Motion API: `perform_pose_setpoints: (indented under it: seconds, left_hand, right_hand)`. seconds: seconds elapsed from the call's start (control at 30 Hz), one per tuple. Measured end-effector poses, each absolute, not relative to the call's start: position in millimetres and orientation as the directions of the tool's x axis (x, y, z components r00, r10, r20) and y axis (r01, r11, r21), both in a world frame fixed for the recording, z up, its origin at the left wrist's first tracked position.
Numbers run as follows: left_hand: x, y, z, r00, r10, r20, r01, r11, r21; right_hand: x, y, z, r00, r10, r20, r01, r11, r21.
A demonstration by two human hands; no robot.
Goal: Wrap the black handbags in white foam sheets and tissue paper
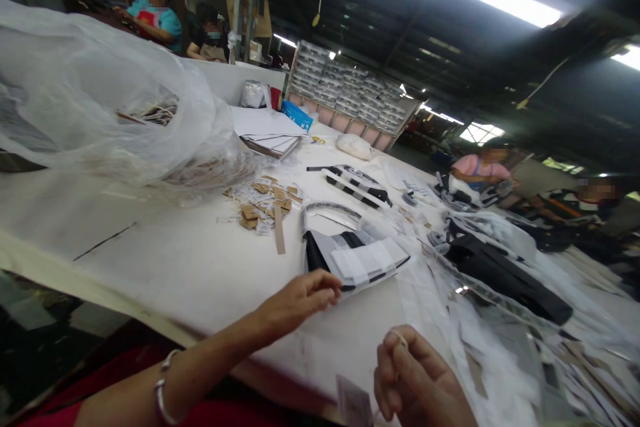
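My left hand (300, 301) reaches forward over the white table (165, 260), fingers curled together, its fingertips at the near edge of a folded grey, white and black cloth piece (363, 260). A silver bangle sits on that wrist. My right hand (415, 377) is low at the front, fingers closed in a loose fist, pinching something thin and pale that I cannot make out. A small grey card (354, 403) shows just left of it.
A big clear plastic bag (100, 100) lies at the left. Small brown and white tags (265, 203), a paper stack (270, 133), black garments (505, 273) and plastic wrap cover the table. Other people sit at the far left and right.
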State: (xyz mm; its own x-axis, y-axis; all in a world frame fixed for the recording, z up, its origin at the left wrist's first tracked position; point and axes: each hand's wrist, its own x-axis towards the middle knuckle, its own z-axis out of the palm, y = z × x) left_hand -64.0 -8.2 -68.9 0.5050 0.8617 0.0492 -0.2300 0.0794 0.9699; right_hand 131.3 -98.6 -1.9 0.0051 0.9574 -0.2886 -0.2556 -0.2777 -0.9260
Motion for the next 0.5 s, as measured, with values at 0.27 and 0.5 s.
perform_pose_setpoints:
  seconds: [0.27,0.5]
  left_hand:
    - [-81,71,-93,0.173,0.93,-0.324,-0.53,0.365,0.765]
    - [-67,100,-107,0.265,0.896,-0.357,-0.519,0.444,0.73]
  right_hand:
    - [98,-10,9,-0.102,0.983,-0.154,0.131,-0.14,-0.981]
    - [86,20,7,-0.152,0.963,-0.223,0.239,-0.183,-0.954]
